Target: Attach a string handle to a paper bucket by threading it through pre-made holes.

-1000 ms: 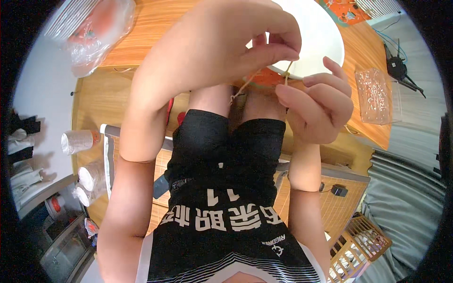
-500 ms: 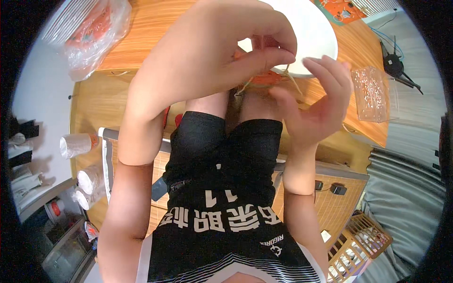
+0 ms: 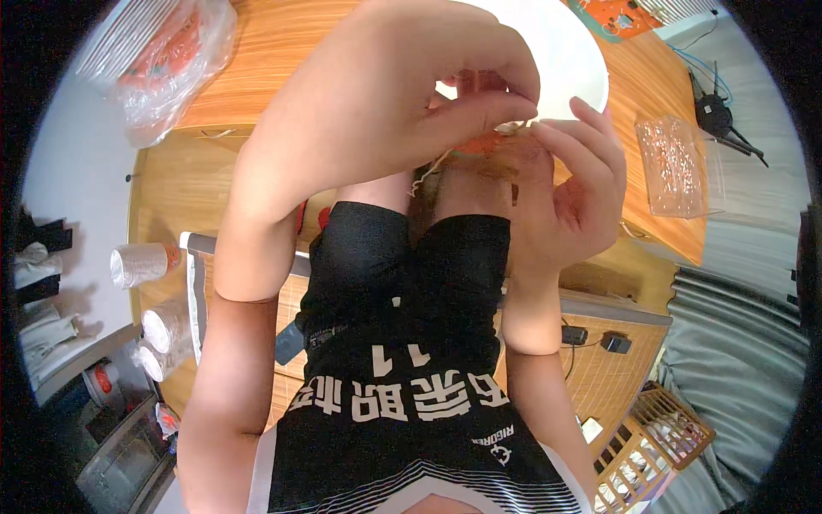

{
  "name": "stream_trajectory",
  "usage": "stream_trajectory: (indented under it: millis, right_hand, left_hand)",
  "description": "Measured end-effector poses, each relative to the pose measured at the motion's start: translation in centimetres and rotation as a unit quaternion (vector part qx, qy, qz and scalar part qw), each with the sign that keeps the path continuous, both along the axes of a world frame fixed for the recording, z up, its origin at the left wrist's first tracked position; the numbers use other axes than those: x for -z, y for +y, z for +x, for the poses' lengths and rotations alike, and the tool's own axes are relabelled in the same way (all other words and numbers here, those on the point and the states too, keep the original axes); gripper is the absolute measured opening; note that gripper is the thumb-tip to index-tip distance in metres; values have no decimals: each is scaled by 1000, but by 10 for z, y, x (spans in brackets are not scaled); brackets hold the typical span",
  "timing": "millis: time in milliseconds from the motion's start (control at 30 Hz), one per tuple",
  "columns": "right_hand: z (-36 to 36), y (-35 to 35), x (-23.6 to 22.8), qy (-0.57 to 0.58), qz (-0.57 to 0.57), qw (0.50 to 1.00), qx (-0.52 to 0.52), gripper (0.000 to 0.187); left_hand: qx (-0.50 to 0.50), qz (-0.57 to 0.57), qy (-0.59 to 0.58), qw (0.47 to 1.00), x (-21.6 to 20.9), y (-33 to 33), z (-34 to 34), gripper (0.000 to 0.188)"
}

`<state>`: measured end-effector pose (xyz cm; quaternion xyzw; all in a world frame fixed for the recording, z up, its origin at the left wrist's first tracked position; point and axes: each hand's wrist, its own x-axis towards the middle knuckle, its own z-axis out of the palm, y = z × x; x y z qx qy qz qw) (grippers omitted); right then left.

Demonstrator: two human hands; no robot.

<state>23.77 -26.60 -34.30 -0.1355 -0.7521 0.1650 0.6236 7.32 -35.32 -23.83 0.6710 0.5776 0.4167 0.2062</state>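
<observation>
My left hand is raised over the desk's front edge, thumb and fingers pinched on a thin tan string. One loose, frayed end of it dangles above my knees. My right hand meets it from the right, its thumb and index finger closed on the string close to my left fingertips. Its other fingers are loosely curled. An orange-red piece with a green edge shows just under the fingers; most of it is hidden. Behind the hands, a round white bowl or dish is on the desk.
On the wooden desk are a clear plastic bag with red contents at left, and a clear plastic box and orange printed sheet at right. A black antennaed device stands beyond. White cup stacks lie lower left.
My right hand has moved left and closed its thumb and index finger on the string. The left hand has barely shifted, and the string's loose end hangs a little further left and lower.
</observation>
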Motion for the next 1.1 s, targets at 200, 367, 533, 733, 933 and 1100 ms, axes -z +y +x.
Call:
stream_trajectory:
  millis: [200, 367, 533, 733, 933, 1100]
  right_hand:
    - [6, 0, -2, -37, -24, 995, -87, 13]
    - [4, 3, 0, -2, -49, 993, -111, 12]
    - [8, 8, -1, 2, -57, 992, -116, 12]
    - [4, 11, -1, -3, -34, 996, -83, 22]
    - [-1, 1, -34, -99, -34, 994, -17, 46]
    - [19, 45, -17, -140, 24, 984, -109, 50]
  left_hand:
    - [-43, 30, 29, 998, 0, -1, 1, 9]
    - [-59, 30, 16, 998, 1, 0, 4, 8]
    - [-71, 14, -10, 997, 2, 2, 10, 8]
    - [-69, -37, -51, 996, -5, 4, 12, 8]
    - [196, 339, 40, 919, 28, 34, -12, 13]
    - [75, -68, -265, 959, 1, 1, -6, 24]
